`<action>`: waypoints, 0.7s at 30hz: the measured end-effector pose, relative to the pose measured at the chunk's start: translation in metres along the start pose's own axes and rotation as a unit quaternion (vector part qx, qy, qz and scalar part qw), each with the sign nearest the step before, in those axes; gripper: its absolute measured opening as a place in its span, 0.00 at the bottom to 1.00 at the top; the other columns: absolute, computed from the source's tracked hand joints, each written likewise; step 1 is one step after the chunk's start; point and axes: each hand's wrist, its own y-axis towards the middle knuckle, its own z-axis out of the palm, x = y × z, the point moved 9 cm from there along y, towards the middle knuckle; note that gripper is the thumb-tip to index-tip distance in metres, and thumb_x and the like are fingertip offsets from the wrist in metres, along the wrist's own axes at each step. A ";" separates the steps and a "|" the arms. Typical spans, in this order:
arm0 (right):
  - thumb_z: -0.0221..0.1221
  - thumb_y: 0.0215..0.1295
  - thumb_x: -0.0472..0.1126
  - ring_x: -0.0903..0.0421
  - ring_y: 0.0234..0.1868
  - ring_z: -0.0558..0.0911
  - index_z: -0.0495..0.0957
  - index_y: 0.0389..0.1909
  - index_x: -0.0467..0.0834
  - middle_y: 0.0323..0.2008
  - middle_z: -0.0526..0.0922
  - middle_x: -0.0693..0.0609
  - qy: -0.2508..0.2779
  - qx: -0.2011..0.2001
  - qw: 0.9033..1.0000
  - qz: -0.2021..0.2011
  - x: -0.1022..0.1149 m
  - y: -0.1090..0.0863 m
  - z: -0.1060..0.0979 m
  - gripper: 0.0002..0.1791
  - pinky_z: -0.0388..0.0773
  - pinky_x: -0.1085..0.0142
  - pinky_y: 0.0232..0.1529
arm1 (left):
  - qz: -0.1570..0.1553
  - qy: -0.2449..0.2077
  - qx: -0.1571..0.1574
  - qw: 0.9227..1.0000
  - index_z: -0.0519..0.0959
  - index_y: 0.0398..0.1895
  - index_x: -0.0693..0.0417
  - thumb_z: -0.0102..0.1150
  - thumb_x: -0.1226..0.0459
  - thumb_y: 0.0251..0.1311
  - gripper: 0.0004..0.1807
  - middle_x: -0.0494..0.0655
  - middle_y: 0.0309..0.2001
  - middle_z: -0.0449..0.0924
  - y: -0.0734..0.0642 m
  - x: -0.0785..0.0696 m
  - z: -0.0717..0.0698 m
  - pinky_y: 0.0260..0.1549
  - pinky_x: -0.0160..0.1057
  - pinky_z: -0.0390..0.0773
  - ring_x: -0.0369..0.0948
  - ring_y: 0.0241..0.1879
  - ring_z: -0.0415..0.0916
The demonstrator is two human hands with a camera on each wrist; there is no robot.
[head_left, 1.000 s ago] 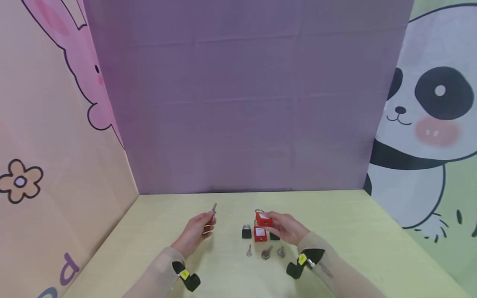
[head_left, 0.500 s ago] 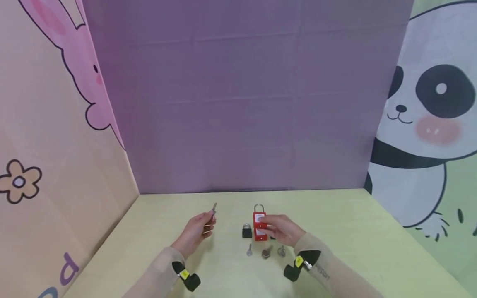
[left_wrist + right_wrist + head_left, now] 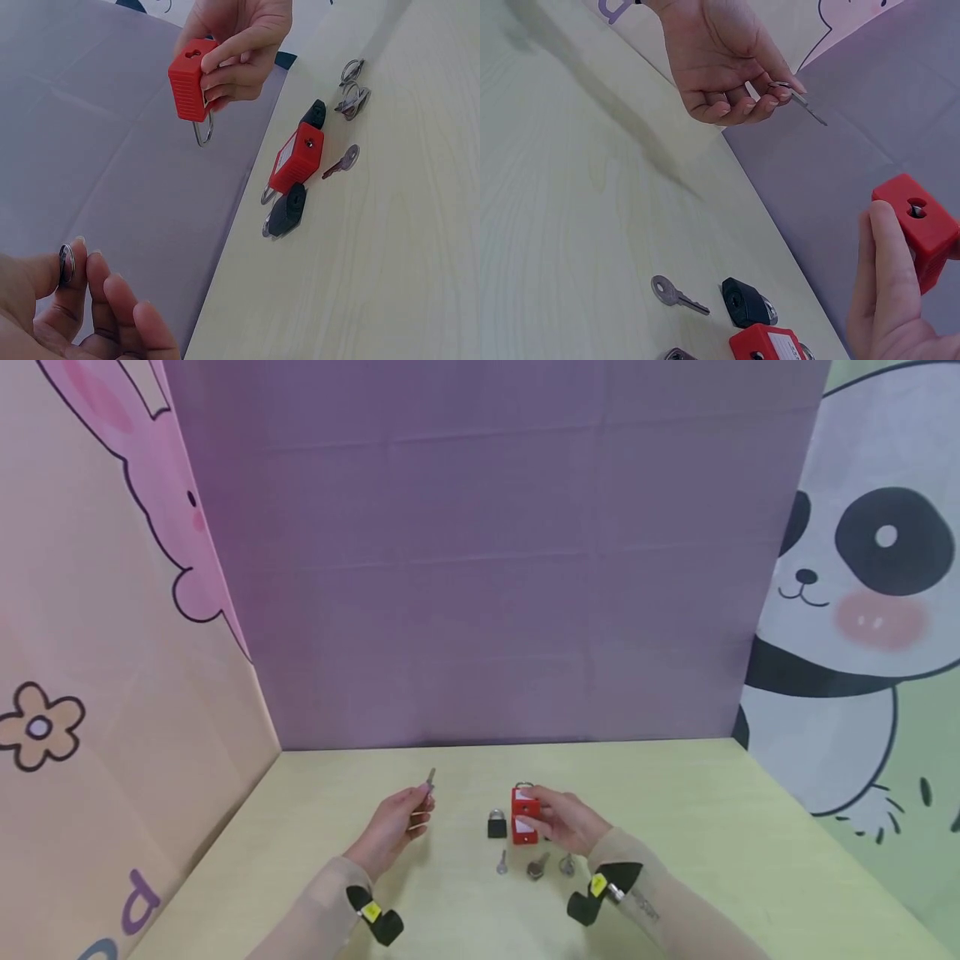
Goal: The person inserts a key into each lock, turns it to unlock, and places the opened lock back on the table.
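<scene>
My left hand (image 3: 392,828) pinches a key (image 3: 431,778) by its bow between thumb and index finger. The key's blade points away, and a ring (image 3: 67,264) hangs at its bow in the left wrist view. My right hand (image 3: 567,821) grips a red padlock (image 3: 526,808) with a white label, raised above the table. Its keyhole end shows in both wrist views. Below it a second red padlock (image 3: 298,161) rests on the table, between a black padlock (image 3: 497,827) and another black padlock (image 3: 315,114), which my right hand mostly hides in the head view.
Nearer me than the padlocks lie a single key (image 3: 502,864), a key with a ring (image 3: 537,867) and a further ringed key (image 3: 567,866). The pale wooden table (image 3: 450,910) ends at a purple backdrop (image 3: 487,568), with printed panels on both sides.
My right hand has moved a little to the left with the red padlock. The padlock tipped so its shackle stood tall, then tipped back. My left hand stays nearly still with the key.
</scene>
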 end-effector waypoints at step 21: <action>0.59 0.67 0.38 0.54 0.44 0.83 0.67 0.62 0.30 0.50 0.80 0.41 -0.015 0.045 0.999 0.001 0.002 -0.003 0.017 0.26 0.79 0.61 0.53 | -0.002 0.007 0.001 1.000 0.76 0.40 0.58 0.48 0.54 0.72 0.16 0.46 0.37 0.75 0.000 0.002 -0.001 0.40 0.37 0.73 0.40 0.37 0.69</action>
